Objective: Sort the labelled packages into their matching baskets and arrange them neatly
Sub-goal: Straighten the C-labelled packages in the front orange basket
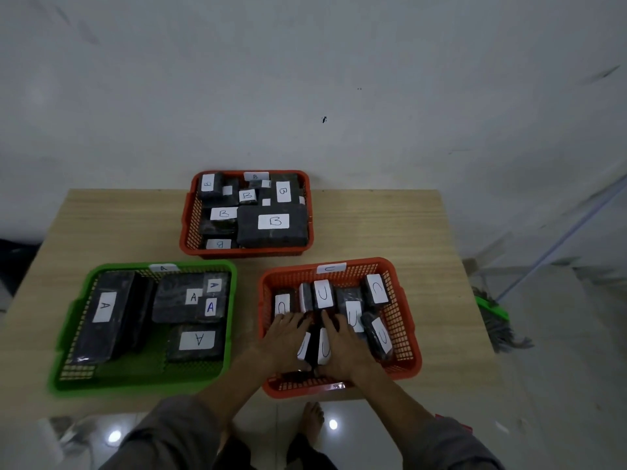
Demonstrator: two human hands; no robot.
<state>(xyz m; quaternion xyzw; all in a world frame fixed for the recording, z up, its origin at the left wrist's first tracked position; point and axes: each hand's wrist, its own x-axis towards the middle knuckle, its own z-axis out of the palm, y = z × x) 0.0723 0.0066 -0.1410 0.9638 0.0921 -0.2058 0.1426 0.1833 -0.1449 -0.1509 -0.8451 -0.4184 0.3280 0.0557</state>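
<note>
Black-wrapped packages fill all three baskets on the table, and the action is in the orange C basket at near right. Both hands are down in it: the left hand and the right hand lie with fingers fairly straight, flanking two upright C packages and pressing them together from either side. It looks like the tidying stage, since nothing lies loose on the table. To do this well, squeeze the pair square, slide them snug against the near wall, then stand the tilted C package at right in line, labels up.

The green A basket sits at near left, its A packages laid flat; the far orange B basket holds the B packages.

Hard to judge: the palms hide the lower halves of the pressed pair, thumbs are out of sight, and one B label at the near edge is cut off by the rim. Several small white labels in the B basket are too blurred to read.
</note>
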